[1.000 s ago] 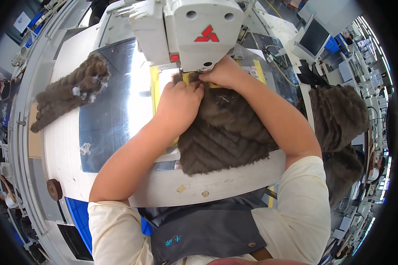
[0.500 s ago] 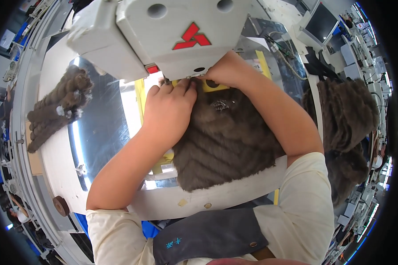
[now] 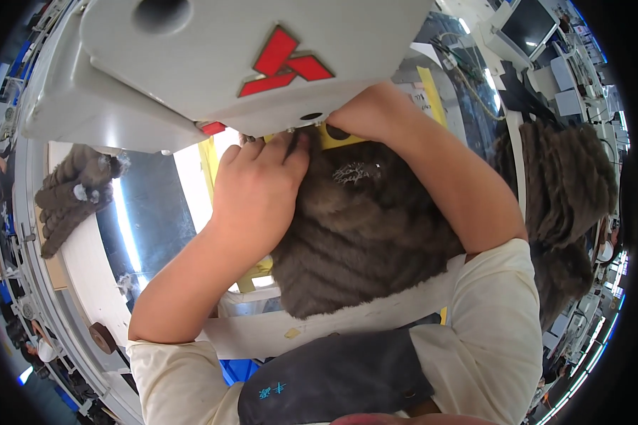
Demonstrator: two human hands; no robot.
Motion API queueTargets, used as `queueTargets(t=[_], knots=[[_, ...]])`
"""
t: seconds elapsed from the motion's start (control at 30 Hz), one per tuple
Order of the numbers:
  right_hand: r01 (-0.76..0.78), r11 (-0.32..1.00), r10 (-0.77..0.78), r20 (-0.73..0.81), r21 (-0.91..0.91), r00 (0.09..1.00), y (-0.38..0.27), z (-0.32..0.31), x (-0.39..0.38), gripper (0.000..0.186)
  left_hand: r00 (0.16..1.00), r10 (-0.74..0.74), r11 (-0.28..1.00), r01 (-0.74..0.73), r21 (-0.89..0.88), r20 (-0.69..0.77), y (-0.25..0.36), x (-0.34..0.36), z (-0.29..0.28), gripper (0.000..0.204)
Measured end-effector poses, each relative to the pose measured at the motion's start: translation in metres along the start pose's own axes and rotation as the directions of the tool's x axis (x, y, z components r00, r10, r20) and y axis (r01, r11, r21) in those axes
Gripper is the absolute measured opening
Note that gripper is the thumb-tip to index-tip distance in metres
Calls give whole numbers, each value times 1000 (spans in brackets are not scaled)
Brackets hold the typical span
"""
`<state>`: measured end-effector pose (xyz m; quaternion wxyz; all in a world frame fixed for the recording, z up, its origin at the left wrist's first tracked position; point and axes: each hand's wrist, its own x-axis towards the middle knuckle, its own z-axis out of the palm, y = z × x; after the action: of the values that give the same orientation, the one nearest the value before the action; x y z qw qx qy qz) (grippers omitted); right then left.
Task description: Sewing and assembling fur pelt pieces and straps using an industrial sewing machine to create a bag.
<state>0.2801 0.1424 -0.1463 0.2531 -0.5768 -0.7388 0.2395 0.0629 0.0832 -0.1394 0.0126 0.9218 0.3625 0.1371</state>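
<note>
At nine o'clock, a stack of brown fur pieces [image 3: 74,195] lies on the shiny metal table [image 3: 152,212], well apart from the hands. At centre, the left hand [image 3: 255,195] presses flat, fingers extended, on the brown quilted fur panel [image 3: 361,234], holding nothing. The panel lies at centre, under the sewing machine head [image 3: 213,64] at twelve o'clock. The right hand [image 3: 368,113] rests at the panel's top edge beside a yellow strip [image 3: 337,138]; its grip cannot be told, fingers hidden. At three o'clock, a pile of fur panels [image 3: 571,184].
</note>
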Motion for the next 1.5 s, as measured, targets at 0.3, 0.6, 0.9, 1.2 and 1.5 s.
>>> queueTargets(t=[0.3, 0.6, 0.9, 1.2, 1.5], knots=[[29, 999, -29, -14, -34, 999, -2, 2, -3, 14, 998, 46, 999, -47, -15, -50, -4, -2, 3, 38], [43, 999, -44, -36, -5, 998, 6, 4, -4, 18, 1000, -10, 1000, 10, 13, 17, -2, 1, 1, 43], [277, 960, -249, 358, -29, 900, -32, -47, -46, 45, 1000, 0, 998, 0, 56, -9, -3, -2, 3, 33], [347, 906, -287, 248, -244, 925, -28, -19, -62, 44, 995, 31, 999, -29, 27, -96, -3, 1, 10, 23], [425, 841, -401, 143, -335, 905, -29, -7, -66, 23, 998, 15, 1000, -14, 28, -59, -2, 2, 9, 20]])
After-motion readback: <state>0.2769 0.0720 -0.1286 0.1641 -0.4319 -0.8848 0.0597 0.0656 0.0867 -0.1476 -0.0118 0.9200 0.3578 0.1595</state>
